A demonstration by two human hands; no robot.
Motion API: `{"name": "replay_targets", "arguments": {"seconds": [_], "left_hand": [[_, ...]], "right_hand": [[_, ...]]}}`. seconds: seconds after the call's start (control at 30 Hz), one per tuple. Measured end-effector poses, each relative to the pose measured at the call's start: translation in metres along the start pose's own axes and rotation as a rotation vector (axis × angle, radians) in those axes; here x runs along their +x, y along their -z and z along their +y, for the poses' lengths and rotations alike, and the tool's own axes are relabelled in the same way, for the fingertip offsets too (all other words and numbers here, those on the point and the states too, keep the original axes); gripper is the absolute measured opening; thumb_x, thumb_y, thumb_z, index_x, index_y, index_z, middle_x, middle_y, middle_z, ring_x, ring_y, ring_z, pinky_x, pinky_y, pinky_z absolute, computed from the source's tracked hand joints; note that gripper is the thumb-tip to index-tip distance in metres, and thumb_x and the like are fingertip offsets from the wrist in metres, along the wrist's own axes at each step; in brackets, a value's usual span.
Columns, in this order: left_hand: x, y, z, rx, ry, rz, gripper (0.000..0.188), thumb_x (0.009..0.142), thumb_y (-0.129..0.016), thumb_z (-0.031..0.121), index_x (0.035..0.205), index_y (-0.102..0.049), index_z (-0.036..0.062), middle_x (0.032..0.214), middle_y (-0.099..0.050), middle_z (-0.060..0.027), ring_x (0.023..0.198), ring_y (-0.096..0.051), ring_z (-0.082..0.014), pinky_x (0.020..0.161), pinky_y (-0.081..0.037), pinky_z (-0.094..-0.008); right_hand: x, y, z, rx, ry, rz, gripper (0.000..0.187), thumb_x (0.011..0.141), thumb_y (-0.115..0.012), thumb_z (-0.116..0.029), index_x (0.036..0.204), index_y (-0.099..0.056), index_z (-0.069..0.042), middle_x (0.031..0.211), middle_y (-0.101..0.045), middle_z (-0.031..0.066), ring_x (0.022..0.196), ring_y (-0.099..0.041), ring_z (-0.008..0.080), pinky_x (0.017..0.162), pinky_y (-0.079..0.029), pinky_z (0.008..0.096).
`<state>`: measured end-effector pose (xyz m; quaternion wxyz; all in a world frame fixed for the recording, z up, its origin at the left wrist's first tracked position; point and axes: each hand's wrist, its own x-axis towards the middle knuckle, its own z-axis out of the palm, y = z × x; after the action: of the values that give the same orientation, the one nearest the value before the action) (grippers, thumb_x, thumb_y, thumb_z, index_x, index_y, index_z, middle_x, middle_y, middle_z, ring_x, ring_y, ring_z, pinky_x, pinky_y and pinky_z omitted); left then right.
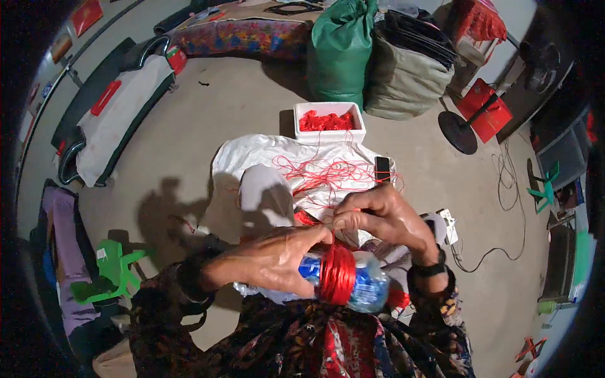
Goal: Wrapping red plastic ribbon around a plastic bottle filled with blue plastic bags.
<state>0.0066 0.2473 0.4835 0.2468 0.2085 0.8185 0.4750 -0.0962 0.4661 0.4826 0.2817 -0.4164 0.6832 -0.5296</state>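
The bottle (370, 288) is on its side, right in front of the person's belly. It is clear, with a blue label (309, 267). Red string (338, 277) goes round and round its middle and hides part of the label, so I can't read any words there.

The left hand (268, 261) is wrapped around the left end of the bottle and grips it. The right hand (387, 217) is just above the bottle, with its thumb and finger pinched together on the string. There is a black watch (431, 270) on the right wrist.

Past the hands, loops of loose string (328, 171) lie in a messy pile on a white cloth (246, 150). A black phone (382, 167) is beside the pile. At the far edge of the cloth is a white box (330, 138) with a red heap (324, 121) inside.

Behind the box stand a green sack (340, 60) and a pale sack (406, 82). To the right, a red box (495, 120) is by a black fan (458, 133). To the left is a green stool (115, 271) with a white sticker (101, 253), too small to read.
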Motion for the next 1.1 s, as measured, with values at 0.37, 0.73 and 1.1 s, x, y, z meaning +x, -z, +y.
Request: {"name": "replay_targets", "arguments": {"seconds": [0.37, 0.73, 1.1], "left_hand": [[0.005, 0.061, -0.036, -0.357, 0.126, 0.450, 0.075, 0.062, -0.083, 0.019, 0.129, -0.052, 0.0009, 0.117, -0.061, -0.0097, 0.109, -0.056, -0.0196, 0.099, -0.041, -0.0335], [0.006, 0.010, -0.052, 0.165, 0.031, 0.067, 0.077, 0.064, -0.075, 0.028, 0.129, -0.046, 0.0015, 0.112, -0.060, -0.0206, 0.103, -0.060, -0.0341, 0.091, -0.046, -0.0412], [-0.011, 0.061, -0.001, -0.179, -0.052, 0.205, 0.080, 0.057, -0.085, 0.015, 0.129, -0.052, 0.0018, 0.116, -0.061, -0.0087, 0.110, -0.056, -0.0166, 0.100, -0.042, -0.0341]], "right_hand": [[-0.025, -0.057, 0.037, -0.367, 0.054, 0.013, 0.028, 0.096, -0.059, -0.031, 0.098, -0.066, -0.004, 0.072, -0.064, 0.0172, 0.066, -0.064, 0.0323, 0.061, -0.048, 0.0409], [-0.012, 0.008, -0.019, -0.500, 0.244, -0.122, 0.014, 0.089, -0.065, -0.018, 0.095, -0.072, -0.007, 0.085, -0.071, 0.0096, 0.074, -0.067, 0.0275, 0.069, -0.052, 0.0341], [-0.012, -0.045, 0.059, 0.184, 0.116, 0.203, 0.018, 0.094, -0.063, -0.021, 0.094, -0.070, -0.004, 0.084, -0.069, 0.0032, 0.080, -0.062, 0.0130, 0.075, -0.050, 0.0291]]}}
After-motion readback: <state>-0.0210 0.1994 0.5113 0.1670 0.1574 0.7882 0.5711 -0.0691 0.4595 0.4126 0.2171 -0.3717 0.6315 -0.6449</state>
